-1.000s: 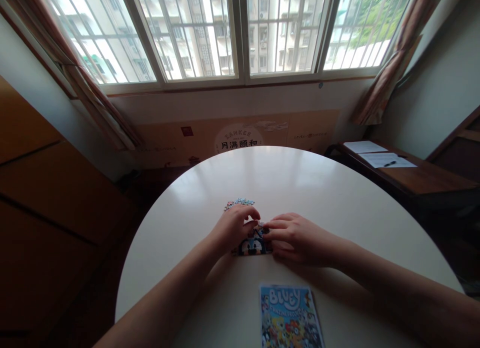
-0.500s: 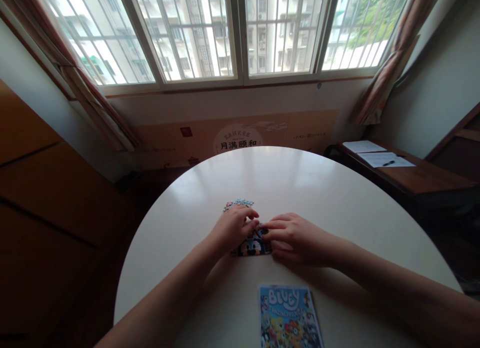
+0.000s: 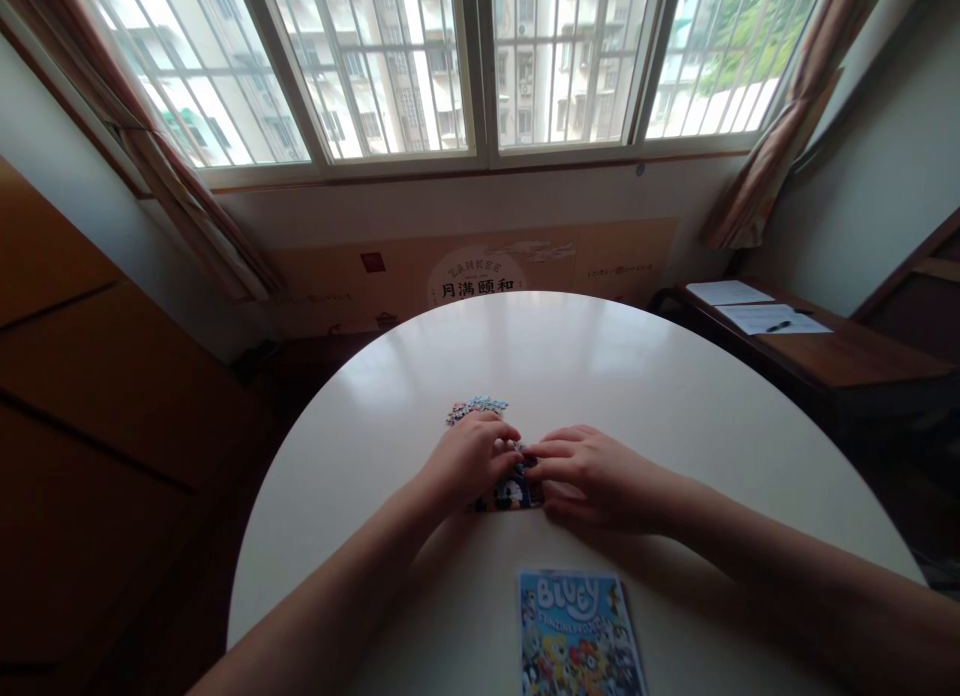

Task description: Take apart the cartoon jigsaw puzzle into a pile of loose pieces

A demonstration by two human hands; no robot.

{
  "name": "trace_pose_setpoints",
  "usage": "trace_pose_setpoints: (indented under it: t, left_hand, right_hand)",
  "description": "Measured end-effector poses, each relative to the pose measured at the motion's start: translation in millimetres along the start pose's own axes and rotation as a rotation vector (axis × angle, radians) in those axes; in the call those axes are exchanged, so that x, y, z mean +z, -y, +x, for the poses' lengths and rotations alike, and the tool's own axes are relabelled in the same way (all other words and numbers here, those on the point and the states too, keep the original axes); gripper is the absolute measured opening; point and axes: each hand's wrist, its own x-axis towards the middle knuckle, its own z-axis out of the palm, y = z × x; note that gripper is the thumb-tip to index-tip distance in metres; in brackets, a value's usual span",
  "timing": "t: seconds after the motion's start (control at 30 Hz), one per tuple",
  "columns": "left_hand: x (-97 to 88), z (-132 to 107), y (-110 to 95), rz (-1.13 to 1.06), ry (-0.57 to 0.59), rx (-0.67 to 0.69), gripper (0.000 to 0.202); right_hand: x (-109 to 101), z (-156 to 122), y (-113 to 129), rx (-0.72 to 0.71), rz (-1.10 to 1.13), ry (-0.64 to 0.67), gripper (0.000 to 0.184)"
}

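A small, partly assembled jigsaw puzzle [image 3: 512, 494] lies near the middle of the round white table [image 3: 600, 376]. My left hand [image 3: 469, 458] rests on the puzzle's left side, fingers curled and pinched down on a piece at its top edge. Flat on the puzzle's right side lies my right hand [image 3: 592, 476], its fingers stretched out and pressing toward the same spot. Just behind the left hand is a little heap of loose puzzle pieces [image 3: 476, 408]. A blue "Bluey" picture card [image 3: 577, 631] sits near the table's front edge.
A wooden side desk [image 3: 825, 351] with papers [image 3: 757, 311] and a pen stands at the right. Brown wooden panels [image 3: 90, 396] fill the left. A cardboard box with printed characters [image 3: 480, 271] leans under the barred window [image 3: 480, 66].
My left hand has slid slightly toward me and to the right, covering more of the puzzle. The right hand has barely moved.
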Motion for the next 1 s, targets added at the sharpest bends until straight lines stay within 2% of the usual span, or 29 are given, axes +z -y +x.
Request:
trace_pose_setpoints:
  t: [0.47,1.0]
  left_hand:
    - [-6.3,-1.4,-2.8,0.086,0.05,0.006,0.015]
    - [-6.4,-0.8,-3.4,-0.034,0.034,-0.06,0.016]
  right_hand:
    - [0.3,-1.1,-0.3,0.006,-0.003,0.002,0.029]
    - [0.6,-1.7,0.0,0.007,-0.02,0.005,0.03]
